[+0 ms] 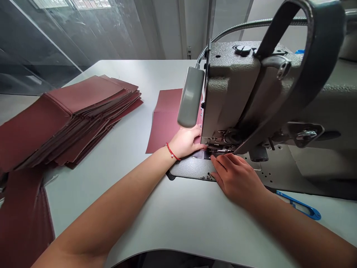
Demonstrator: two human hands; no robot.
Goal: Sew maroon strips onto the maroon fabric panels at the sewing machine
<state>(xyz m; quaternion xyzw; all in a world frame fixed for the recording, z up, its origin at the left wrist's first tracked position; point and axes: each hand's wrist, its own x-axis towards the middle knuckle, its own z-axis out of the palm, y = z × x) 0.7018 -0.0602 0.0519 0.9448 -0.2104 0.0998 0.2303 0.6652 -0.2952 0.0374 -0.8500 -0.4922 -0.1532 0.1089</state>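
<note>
Resting on panel (165, 128) partly hidden by lamp (191, 97), left hand (186, 142); right hand (237, 176) nearby, both grips unclear

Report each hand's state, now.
Left hand: open, flat on the maroon panel.
Right hand: fingers bent at the sewing machine bed; grip cannot be told.

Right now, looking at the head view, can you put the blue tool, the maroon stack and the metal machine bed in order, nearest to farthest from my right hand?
1. Metal machine bed: right at the fingertips of your right hand.
2. Blue tool: off to the right.
3. Maroon stack: farthest, well over to the left.
</note>
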